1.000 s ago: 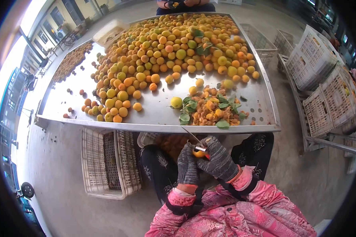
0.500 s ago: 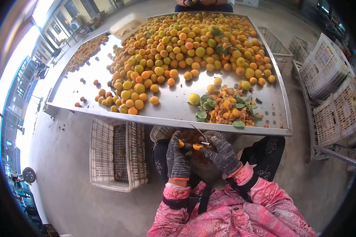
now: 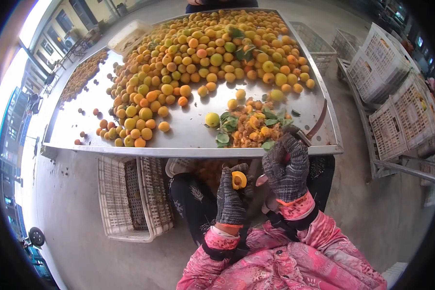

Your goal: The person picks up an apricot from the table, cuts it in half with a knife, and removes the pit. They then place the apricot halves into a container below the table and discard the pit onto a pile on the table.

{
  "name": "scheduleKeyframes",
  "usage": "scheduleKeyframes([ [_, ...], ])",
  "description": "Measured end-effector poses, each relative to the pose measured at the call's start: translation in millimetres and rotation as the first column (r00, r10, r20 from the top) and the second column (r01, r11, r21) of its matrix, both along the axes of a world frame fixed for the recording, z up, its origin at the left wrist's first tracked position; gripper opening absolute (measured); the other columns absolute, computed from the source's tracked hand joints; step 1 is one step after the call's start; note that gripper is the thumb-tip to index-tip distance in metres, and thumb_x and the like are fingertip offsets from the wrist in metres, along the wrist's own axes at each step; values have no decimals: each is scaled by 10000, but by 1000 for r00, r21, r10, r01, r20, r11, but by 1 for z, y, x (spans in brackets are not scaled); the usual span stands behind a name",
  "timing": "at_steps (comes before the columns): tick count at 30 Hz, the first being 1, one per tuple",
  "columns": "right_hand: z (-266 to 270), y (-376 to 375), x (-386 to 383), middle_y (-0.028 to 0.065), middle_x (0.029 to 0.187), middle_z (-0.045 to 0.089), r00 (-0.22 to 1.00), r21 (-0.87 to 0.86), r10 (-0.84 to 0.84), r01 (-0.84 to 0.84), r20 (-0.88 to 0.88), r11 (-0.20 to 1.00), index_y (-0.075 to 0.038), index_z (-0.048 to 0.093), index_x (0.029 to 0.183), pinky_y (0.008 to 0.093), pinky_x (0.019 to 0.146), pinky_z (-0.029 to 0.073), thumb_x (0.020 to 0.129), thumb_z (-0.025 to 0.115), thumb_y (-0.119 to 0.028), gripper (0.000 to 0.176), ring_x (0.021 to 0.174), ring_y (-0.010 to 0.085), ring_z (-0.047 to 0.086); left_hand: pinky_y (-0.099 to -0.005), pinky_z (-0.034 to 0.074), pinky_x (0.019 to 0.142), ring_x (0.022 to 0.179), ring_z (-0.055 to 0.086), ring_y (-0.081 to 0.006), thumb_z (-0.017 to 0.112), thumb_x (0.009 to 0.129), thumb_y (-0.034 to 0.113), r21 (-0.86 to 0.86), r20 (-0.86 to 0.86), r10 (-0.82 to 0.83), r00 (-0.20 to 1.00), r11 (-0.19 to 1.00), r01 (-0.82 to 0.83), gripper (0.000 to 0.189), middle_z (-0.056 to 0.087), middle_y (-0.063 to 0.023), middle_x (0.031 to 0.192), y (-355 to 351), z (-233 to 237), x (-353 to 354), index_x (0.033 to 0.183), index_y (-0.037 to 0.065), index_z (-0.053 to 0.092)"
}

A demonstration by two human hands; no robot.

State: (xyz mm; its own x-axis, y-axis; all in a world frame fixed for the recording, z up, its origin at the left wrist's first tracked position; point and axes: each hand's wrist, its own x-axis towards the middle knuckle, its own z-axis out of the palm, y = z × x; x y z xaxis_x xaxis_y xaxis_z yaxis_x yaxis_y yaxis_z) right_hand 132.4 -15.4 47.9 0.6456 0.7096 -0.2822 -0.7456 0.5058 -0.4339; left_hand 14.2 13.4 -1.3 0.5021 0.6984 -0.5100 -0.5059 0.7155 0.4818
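My left hand [image 3: 233, 195], in a dark grey knit glove, is closed around an apricot half [image 3: 239, 180] whose cut face and brown centre point up. It is below the table's front edge, above my lap. My right hand [image 3: 291, 166], in a matching glove, grips a knife [image 3: 318, 122] at the table's front edge, its blade pointing up and to the right. Just beyond that hand lies a heap of apricot scraps and green leaves [image 3: 250, 126]. Whole apricots [image 3: 198, 58] cover much of the metal table [image 3: 188, 136].
A white plastic crate [image 3: 147, 193] stands on the floor at left, beneath the table edge. Another container [image 3: 176, 166] is partly hidden under the table. Stacked crates [image 3: 384, 63] sit on a rack at right. A pale tray [image 3: 129, 36] rests at the far left; a person [image 3: 222, 7] is opposite.
My right hand has moved up and right with the knife; the apricot piece beside it is out of sight. My left hand has turned the apricot half face up. The view has shifted right.
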Motion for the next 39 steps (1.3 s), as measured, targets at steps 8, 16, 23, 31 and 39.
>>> scheduleKeyframes([
  [8, 8, -6, -1, 18, 534, 469, 926, -32, -94, 113, 365, 993, -95, 492, 1058, 243, 358, 346, 851, 540, -147, 219, 367, 109, 403, -247, 476, 730, 812, 542, -145, 402, 928, 379, -39, 33, -9, 999, 999, 11, 387, 565, -69, 910, -27, 24, 16, 1016, 24, 529],
  [16, -1, -11, -12, 7, 650, 518, 874, -101, -103, 170, 476, 980, -86, 530, 1011, 213, 430, 390, 832, 565, -129, 187, 485, 78, 467, -259, 460, 758, 855, 534, -135, 389, 943, 308, 134, 45, 42, 998, 990, -47, 320, 562, -59, 938, -35, 10, 25, 1044, 36, 524],
  [23, -3, -8, -6, -4, 653, 502, 932, -34, -46, 62, 358, 998, -87, 524, 1030, 204, 445, 407, 836, 552, -99, 196, 503, 73, 463, -280, 469, 741, 838, 560, -135, 371, 939, 380, 541, -329, 88, 940, 834, 111, 390, 585, -51, 936, -36, -11, 18, 1023, 41, 545],
  [31, -31, -2, 2, 17, 752, 565, 915, 9, 96, -108, 393, 994, -72, 541, 1049, 212, 555, 462, 814, 581, -60, 239, 627, 92, 544, -273, 449, 765, 848, 547, -136, 417, 928, 342, 495, -169, 55, 984, 868, 36, 335, 586, -28, 951, -32, -41, 18, 1094, 72, 528],
  [39, -20, -12, -10, 40, 828, 632, -8, -81, 85, 210, 996, 974, -30, 573, 983, 272, 669, 497, 774, 660, -94, 236, 753, 119, 597, -294, 485, 761, 894, 576, -179, 494, 892, 313, -145, 96, -66, 993, 986, 80, 322, 580, -66, 1001, -16, -9, 19, 1108, 74, 506],
])
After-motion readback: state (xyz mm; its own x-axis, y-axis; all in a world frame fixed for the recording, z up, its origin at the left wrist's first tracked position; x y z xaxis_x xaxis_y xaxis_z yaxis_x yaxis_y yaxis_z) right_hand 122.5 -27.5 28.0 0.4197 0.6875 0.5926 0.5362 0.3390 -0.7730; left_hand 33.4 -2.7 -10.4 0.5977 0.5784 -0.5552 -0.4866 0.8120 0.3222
